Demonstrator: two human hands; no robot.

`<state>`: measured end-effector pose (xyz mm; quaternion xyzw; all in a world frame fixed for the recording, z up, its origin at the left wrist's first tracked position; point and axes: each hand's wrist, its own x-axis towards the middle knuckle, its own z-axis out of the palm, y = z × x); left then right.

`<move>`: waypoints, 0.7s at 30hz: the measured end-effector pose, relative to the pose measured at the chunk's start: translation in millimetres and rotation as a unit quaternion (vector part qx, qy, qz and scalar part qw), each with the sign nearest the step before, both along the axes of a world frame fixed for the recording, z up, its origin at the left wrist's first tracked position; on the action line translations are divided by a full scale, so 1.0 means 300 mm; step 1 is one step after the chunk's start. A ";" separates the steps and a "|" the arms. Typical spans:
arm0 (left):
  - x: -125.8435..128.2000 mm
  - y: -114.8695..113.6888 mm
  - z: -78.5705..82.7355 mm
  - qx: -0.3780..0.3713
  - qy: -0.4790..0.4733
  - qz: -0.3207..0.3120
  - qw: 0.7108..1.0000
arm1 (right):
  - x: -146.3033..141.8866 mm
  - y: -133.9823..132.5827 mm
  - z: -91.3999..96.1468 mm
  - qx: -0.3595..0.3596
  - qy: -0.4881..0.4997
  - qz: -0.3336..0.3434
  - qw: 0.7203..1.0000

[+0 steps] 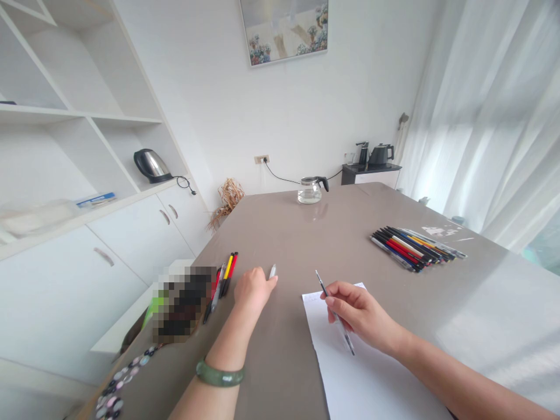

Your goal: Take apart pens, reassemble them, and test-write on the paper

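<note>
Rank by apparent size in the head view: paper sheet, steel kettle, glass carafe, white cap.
1. paper sheet
2. steel kettle, glass carafe: about alike
3. white cap in the left hand

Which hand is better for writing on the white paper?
Likely the right hand: it holds a pen above the paper, while the left hand sits off the sheet on the table, pinching a small white piece.

no legible text, labels or numbers
</note>
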<state>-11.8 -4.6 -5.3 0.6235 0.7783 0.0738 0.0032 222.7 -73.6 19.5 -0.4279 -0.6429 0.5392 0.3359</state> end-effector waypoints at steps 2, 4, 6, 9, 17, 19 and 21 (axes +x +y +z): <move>0.005 -0.003 0.002 -0.002 0.000 0.000 1.000 | 0.000 0.000 -0.001 0.001 0.001 -0.001 1.000; 0.011 -0.006 0.003 -0.005 0.001 0.000 1.000 | -0.001 0.000 0.000 0.001 -0.001 -0.002 1.000; 0.017 -0.010 0.005 -0.006 0.002 -0.004 1.000 | -0.001 -0.001 0.002 -0.001 -0.002 -0.002 1.000; 0.022 -0.015 0.009 -0.004 0.005 -0.013 1.000 | -0.002 -0.003 0.005 -0.001 0.000 -0.002 1.000; 0.003 -0.013 0.017 -0.006 0.007 0.000 1.000 | 0.000 -0.005 0.004 0.007 0.001 -0.006 1.000; 0.001 -0.013 0.015 -0.006 0.006 -0.002 1.000 | 0.000 -0.005 0.004 0.010 0.000 -0.006 1.000; 0.000 -0.013 0.013 -0.006 0.006 -0.004 1.000 | 0.000 -0.005 0.004 0.008 -0.001 -0.006 1.000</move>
